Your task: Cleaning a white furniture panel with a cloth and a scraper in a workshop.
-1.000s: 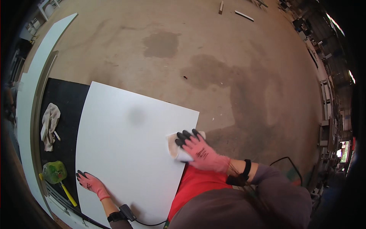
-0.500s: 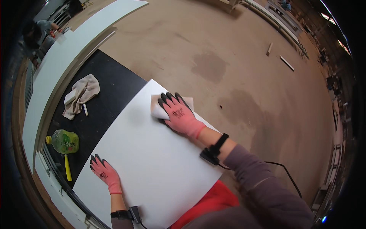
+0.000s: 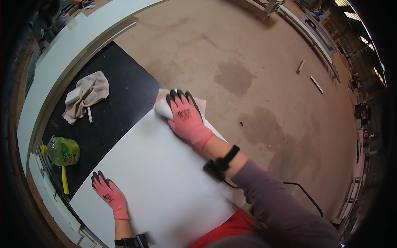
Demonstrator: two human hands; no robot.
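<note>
A large white panel (image 3: 153, 165) lies flat in front of me, over a black surface (image 3: 124, 82). My right hand (image 3: 186, 118), in a pink glove with dark fingertips, presses a beige and white cloth (image 3: 163, 108) down at the panel's far corner. Its fingers stretch over the cloth, which pokes out on both sides. My left hand (image 3: 109, 194), gloved alike, rests open on the panel's left edge, with nothing in it.
A crumpled, stained rag (image 3: 94, 87) with a white block (image 3: 73, 96) and a marker-like stick (image 3: 89, 115) lies on the black surface. Nearer are a yellow-capped bottle of green liquid (image 3: 64, 151) and a yellow handle (image 3: 65, 180). Another person (image 3: 47, 16) works beyond the long white board (image 3: 82, 35).
My right hand has slid the cloth a little left and farther away, to the panel's far corner. My left hand stays on the panel, while the view has shifted slightly.
</note>
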